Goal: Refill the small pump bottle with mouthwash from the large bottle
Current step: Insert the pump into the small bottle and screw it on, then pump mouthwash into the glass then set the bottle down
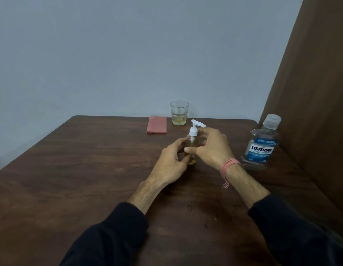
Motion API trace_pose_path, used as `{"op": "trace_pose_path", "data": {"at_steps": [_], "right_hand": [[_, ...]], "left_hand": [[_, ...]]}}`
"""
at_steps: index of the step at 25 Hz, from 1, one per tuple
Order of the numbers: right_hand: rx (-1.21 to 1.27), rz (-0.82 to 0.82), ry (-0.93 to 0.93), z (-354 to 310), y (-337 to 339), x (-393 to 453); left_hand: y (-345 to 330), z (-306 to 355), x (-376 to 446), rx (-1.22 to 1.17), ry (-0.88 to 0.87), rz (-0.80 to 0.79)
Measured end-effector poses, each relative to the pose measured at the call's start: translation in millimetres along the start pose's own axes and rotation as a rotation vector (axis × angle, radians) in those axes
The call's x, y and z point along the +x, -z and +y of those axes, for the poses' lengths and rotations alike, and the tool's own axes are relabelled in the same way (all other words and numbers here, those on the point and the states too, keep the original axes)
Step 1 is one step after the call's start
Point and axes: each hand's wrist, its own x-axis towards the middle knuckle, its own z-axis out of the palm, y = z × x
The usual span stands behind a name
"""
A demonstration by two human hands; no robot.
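The small pump bottle [192,139] stands upright on the brown table [90,179], its white pump head on top and yellowish liquid inside. My left hand [172,162] grips its body from the left. My right hand [211,148] curls round it from the right, thumb across the front and fingers near the pump collar. The large mouthwash bottle [261,146], clear with a blue label and its cap on, stands upright to the right, apart from both hands.
A drinking glass [179,113] with a little yellowish liquid stands at the table's far edge. A folded pink cloth [157,124] lies to its left. A brown panel [310,93] rises along the right side, close behind the large bottle.
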Motion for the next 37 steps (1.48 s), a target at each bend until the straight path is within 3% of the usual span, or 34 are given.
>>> {"op": "trace_pose_path", "data": {"at_steps": [6, 11, 16, 20, 25, 30, 37], "right_hand": [[-0.169, 0.121, -0.023, -2.6, -9.2, -6.9], [-0.080, 0.102, -0.007, 5.7, -6.6, -7.8], [0.184, -0.102, 0.143, 26.2, 4.1, -11.1], [-0.025, 0.058, 0.309, 31.7, 1.2, -11.5], [-0.165, 0.189, 0.409, 45.0, -2.4, -4.7], [-0.096, 0.253, 0.431, 51.1, 5.8, -8.5], [-0.141, 0.264, 0.495, 56.5, -0.4, -7.8]], "left_hand": [[-16.6, 3.7, -2.9, -0.015, 0.040, 0.082], [-16.5, 10.2, -4.5, 0.005, 0.019, 0.124], [-4.2, 6.8, 2.0, -0.098, 0.053, -0.014], [17.0, -8.4, 37.3, -0.104, 0.098, -0.136], [42.3, -15.5, 123.0, -0.051, 0.204, 0.248], [24.2, -22.1, 185.9, 0.102, 0.297, 0.282], [-6.6, -25.2, 220.2, 0.005, 0.356, 0.347]]}}
